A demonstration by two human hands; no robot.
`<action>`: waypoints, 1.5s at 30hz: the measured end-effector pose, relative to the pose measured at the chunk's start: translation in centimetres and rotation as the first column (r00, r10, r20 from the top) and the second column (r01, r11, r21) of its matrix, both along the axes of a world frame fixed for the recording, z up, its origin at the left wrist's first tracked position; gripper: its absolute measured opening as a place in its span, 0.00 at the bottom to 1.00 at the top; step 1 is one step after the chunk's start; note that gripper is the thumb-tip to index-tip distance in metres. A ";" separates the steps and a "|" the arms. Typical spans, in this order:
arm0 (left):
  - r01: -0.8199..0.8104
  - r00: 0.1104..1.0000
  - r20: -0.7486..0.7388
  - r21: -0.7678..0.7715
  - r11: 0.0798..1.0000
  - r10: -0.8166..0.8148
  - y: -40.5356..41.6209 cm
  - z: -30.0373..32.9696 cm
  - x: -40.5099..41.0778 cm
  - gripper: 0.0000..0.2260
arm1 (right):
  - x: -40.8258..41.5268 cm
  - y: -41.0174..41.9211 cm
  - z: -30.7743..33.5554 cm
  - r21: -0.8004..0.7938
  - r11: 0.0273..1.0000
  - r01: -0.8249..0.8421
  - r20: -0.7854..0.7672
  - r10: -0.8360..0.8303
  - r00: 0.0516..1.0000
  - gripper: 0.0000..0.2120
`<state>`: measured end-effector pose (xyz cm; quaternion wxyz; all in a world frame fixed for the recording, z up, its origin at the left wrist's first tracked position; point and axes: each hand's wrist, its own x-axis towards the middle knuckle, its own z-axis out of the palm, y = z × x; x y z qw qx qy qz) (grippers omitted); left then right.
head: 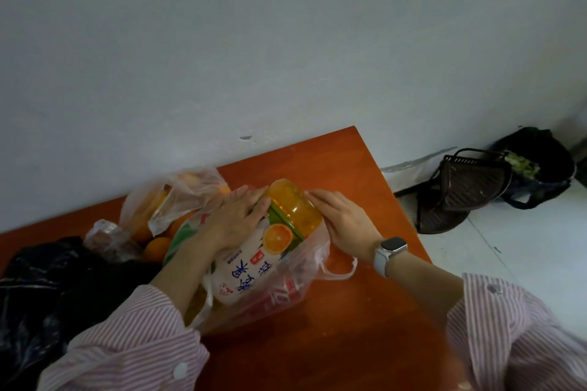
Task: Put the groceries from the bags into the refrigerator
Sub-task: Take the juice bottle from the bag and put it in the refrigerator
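Note:
A large bottle of orange juice [293, 206] with a white and green label lies on its side, half inside a thin red-printed plastic bag [279, 292] on the orange table [333, 155]. My left hand [236, 219] rests flat on the bottle's left side and the bag's rim. My right hand [341, 217], with a watch on the wrist, presses against the bottle's right side and the bag's edge. Behind them a clear bag of oranges [165, 209] leans against the wall.
A black plastic bag [38, 289] and a small clear bag with something reddish [109, 240] lie at the table's left. On the floor to the right stand a dark slatted basket [460, 187] and a black bag holding greens [536, 168]. No refrigerator is in view.

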<state>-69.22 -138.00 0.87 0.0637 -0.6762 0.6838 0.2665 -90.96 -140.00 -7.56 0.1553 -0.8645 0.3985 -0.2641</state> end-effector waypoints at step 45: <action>0.162 0.983 0.180 -0.710 0.685 -0.047 20.0 -5.0 14.5 0.23 | 19.2 10.0 7.5 0.077 0.904 -0.420 -0.632 0.370 0.681 0.31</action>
